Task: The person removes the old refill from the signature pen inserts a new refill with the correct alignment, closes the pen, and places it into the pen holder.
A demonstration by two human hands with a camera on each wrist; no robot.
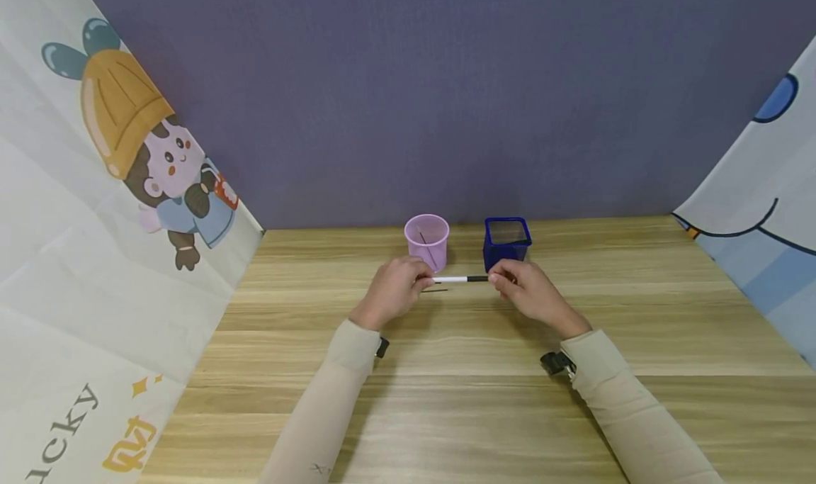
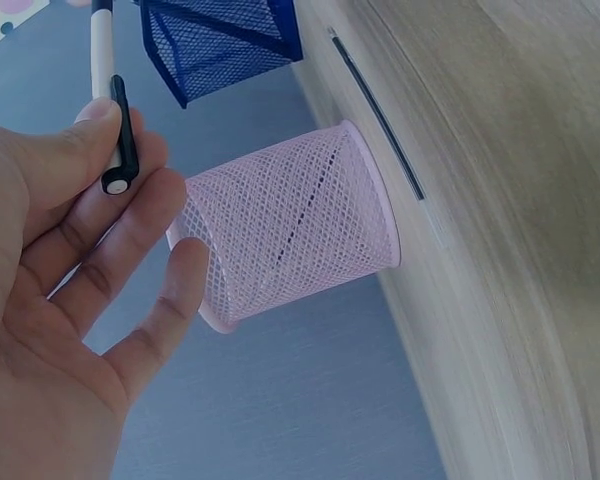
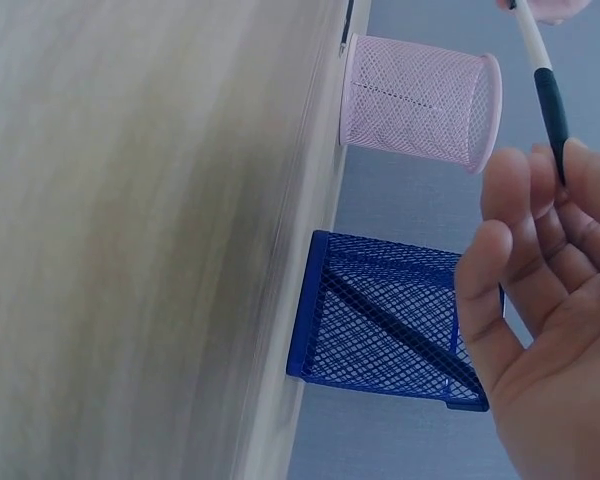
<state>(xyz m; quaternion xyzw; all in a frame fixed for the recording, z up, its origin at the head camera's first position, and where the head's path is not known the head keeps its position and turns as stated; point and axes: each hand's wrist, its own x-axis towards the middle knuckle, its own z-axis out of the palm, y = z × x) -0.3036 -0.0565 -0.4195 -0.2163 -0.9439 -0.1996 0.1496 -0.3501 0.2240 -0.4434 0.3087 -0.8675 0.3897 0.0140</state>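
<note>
A white pen (image 1: 454, 279) with a black grip section and black clip stretches level between both hands, above the table. My left hand (image 1: 398, 289) pinches its clip end between thumb and forefinger, the other fingers loosely spread in the left wrist view. At the black tapered end, my right hand (image 1: 528, 289) pinches the pen with thumb and fingertips. Just beyond the left hand stands a pink mesh cup (image 2: 290, 225) with a thin dark stick in it. Behind the right hand is a square blue mesh holder (image 3: 390, 310) holding a long dark item.
A thin dark rod with a clear end, like a pen refill (image 2: 378, 115), lies on the wooden table (image 1: 433, 413) in front of the pink cup. A grey-blue panel (image 1: 408, 101) rises behind the table, and printed cloths (image 1: 83, 257) hang at both sides.
</note>
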